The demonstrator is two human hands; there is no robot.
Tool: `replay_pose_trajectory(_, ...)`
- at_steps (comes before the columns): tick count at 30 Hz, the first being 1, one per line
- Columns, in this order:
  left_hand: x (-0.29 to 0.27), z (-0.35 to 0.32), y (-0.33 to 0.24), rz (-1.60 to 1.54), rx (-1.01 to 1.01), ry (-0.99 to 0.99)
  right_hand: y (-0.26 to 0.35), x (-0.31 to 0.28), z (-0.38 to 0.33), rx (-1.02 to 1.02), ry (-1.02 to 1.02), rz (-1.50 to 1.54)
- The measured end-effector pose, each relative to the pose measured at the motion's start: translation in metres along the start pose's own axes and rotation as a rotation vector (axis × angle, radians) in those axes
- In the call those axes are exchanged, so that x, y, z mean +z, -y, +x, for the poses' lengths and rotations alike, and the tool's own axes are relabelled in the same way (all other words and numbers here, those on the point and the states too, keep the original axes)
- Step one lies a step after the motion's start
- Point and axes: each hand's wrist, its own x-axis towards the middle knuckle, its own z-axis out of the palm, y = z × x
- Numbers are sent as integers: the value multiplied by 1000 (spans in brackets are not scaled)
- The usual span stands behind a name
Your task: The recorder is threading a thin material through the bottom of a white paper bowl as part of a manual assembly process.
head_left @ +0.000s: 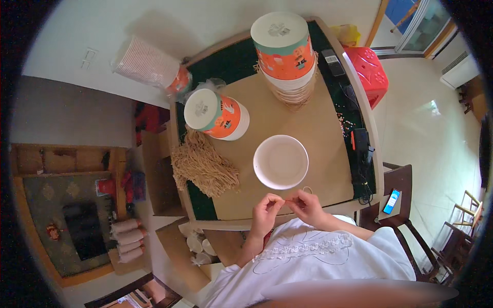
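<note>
Close to the near edge of the table, my left hand (266,211) and my right hand (307,208) meet fingertip to fingertip, both pinched closed. A thin pale cord (307,188) loops up from behind my right hand, and its ends are hidden in my fingers. Just beyond my hands stands a white paper bucket (281,180), open side up. To the left lies a heap of tan cords (205,167). Behind it, an orange, green and white paper bucket (226,119) rests upside down.
A tall upside-down bucket stack (285,61) with cords hanging round it stands at the back. On the right edge are small beads (345,123) and a black power adapter (361,139). Wrapped buckets (149,64) lie back left. A red stool (367,77) and a chair holding a phone (392,201) flank the right side.
</note>
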Motion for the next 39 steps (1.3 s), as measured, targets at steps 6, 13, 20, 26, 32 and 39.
replay_pose_trajectory(6,-2,1,-4,71,-1,-32,1,0,7,-18,-13,-55)
replay_pose_trajectory(13,-18,30,-2,222,161,-211,8,10,56,36,-1,-120)
replay_pose_trajectory(20,-63,82,58,378,82,-353,-32,29,113,72,62,-410)
replay_pose_trajectory(26,-68,90,73,285,70,-259,-44,31,120,114,53,-415)
replay_pose_trajectory(32,-69,90,72,355,13,-214,-55,36,125,71,26,-427)
replay_pose_trajectory(39,-64,90,68,411,55,-235,-54,37,126,23,61,-487)
